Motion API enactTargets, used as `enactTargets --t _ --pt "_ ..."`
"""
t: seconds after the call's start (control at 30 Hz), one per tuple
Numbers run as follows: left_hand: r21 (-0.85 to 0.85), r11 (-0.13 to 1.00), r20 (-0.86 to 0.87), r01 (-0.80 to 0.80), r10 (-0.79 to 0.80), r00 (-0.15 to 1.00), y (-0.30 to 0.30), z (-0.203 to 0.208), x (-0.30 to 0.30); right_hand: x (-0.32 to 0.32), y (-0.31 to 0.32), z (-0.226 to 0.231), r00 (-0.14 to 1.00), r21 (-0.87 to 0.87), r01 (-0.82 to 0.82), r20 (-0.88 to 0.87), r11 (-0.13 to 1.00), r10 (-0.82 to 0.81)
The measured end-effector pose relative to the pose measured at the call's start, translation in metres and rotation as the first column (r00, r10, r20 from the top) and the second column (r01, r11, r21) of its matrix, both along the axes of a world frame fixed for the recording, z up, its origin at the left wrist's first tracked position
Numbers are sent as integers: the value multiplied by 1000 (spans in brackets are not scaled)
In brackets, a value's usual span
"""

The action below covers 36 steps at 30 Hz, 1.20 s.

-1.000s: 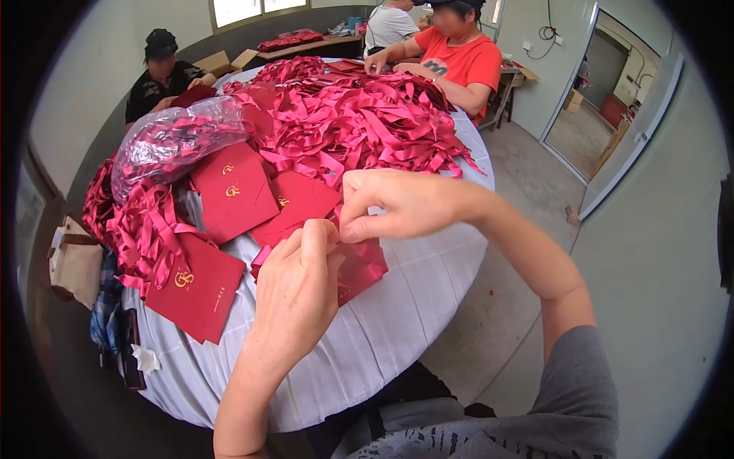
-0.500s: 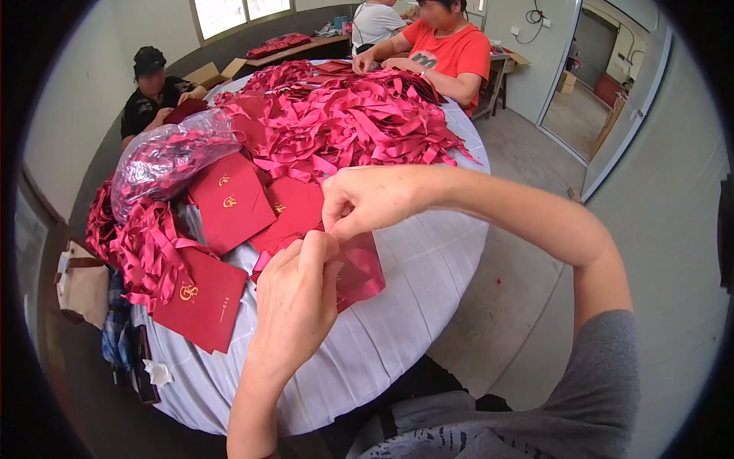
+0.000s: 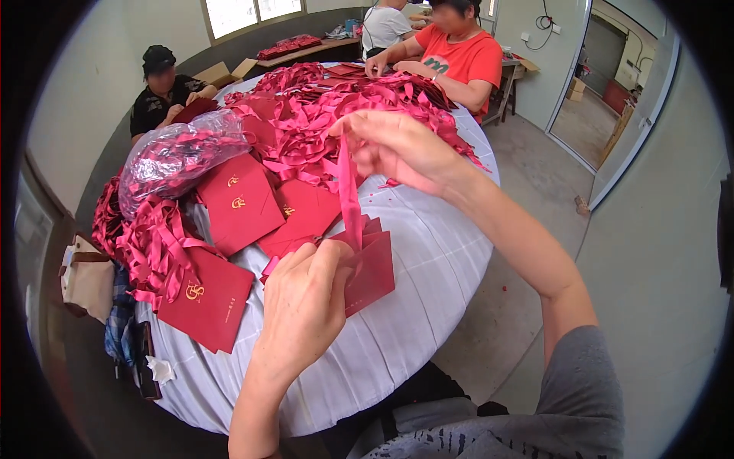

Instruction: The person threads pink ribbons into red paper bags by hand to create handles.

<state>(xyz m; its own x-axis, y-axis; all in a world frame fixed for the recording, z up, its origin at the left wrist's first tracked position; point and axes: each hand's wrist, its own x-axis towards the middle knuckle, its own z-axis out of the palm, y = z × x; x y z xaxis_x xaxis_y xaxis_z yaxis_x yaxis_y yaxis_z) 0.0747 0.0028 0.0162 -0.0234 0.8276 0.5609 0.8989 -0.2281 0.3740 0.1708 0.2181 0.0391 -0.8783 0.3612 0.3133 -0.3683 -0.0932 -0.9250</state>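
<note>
A small red paper bag [image 3: 375,269] with an open top is gripped at its upper edge by my left hand [image 3: 302,306], whose fingers are curled closed. From the bag a pink-red ribbon [image 3: 349,195] runs up to my right hand [image 3: 405,149]. That hand pinches the ribbon's upper part at the fingertips, holding it taut and nearly vertical above the bag. My left fingers cover the spot where ribbon and bag meet. Beside my left hand lie flat red bags [image 3: 241,210] with gold marks, and one more red bag [image 3: 202,306] lies nearer to me.
Loose ribbons [image 3: 306,126] are heaped across the far part of the white-covered round table [image 3: 413,306]. A clear plastic bag [image 3: 176,157] of ribbons sits at left. Two people work across the table, one in a red shirt [image 3: 466,69]; another sits behind.
My right hand has moved up and to the right, away from my left, drawing the ribbon out straight. The left hand stays at the bag's edge, and the bag's open top now shows.
</note>
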Motion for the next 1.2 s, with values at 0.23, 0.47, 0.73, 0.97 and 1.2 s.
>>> enactTargets --t 0.23,0.47,0.73,0.97,1.2 --pt "16 1000 -31 23 -22 999 2 4 5 26 -33 -29 963 329 -88 269 940 -4" --pt "74 997 -153 -7 18 988 2 -2 7 22 -51 -28 952 376 208 133 903 -275" --pt "124 992 -155 -12 32 987 3 -6 6 41 -43 -34 822 689 267 202 674 -533" --pt "151 989 -199 -6 37 979 5 -7 4 34 -57 -47 949 381 165 190 910 -251" --pt "154 988 -170 2 25 985 7 -7 8 22 -66 -27 977 -28 -49 207 998 54"
